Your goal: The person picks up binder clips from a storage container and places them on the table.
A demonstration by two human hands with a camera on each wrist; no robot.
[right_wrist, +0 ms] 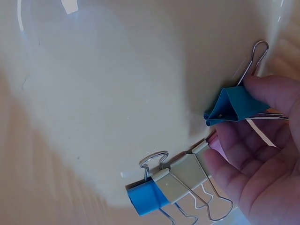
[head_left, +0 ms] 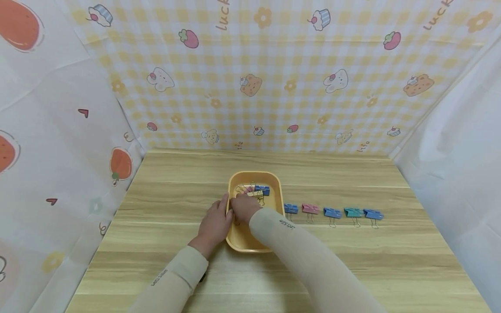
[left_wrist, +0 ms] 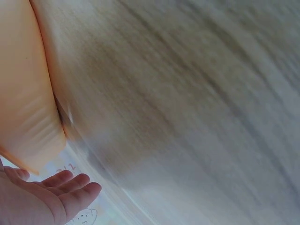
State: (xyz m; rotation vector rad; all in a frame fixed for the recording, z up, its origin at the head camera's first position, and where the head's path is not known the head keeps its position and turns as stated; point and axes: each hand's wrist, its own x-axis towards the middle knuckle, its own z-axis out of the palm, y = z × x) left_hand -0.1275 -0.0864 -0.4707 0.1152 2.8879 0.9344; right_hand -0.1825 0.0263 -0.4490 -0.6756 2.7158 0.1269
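Observation:
My right hand reaches into a yellow-orange tray. In the right wrist view, its thumb and fingers pinch a teal binder clip; the head view hides this clip behind the hand. Close to those fingertips lie a cream binder clip, a blue binder clip and a partly covered pink binder clip. Against the tray's left side rests my left hand. Its fingers look extended in the left wrist view, and I see nothing gripped there.
Right of the tray, several binder clips form a row on the wooden table: among them a pink clip, a teal clip and a blue clip. A checked cloth hangs behind the table, with white cloths at both sides.

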